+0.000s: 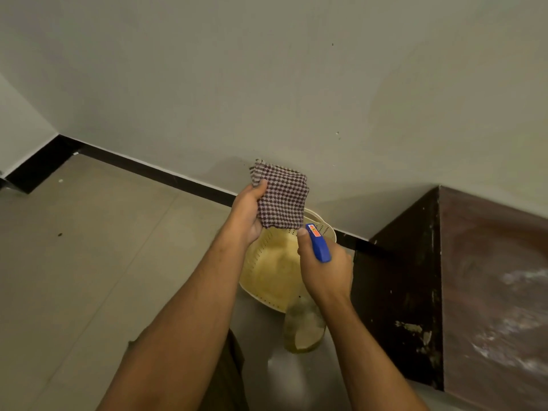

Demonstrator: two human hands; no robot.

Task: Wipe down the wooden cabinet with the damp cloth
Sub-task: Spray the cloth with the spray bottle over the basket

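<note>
Our left hand (247,213) grips the checked cloth (281,200); our right hand (324,268) clasps a blue spray bottle (318,243) beside the wooden cabinet (489,277).

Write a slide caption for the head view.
The left hand holds a folded checked cloth while the right hand aims a blue-headed spray bottle at it, beside the wooden cabinet.

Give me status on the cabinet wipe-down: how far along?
Early. Done: the folded checkered cloth is up off the floor, held in the left hand. In hand: the right hand grips a blue-topped spray bottle, nozzle aimed at the cloth, apparently wetting it. Left: all the wiping. The top of the wooden cabinet shows whitish dust streaks, and the cloth is clear of it.
</note>
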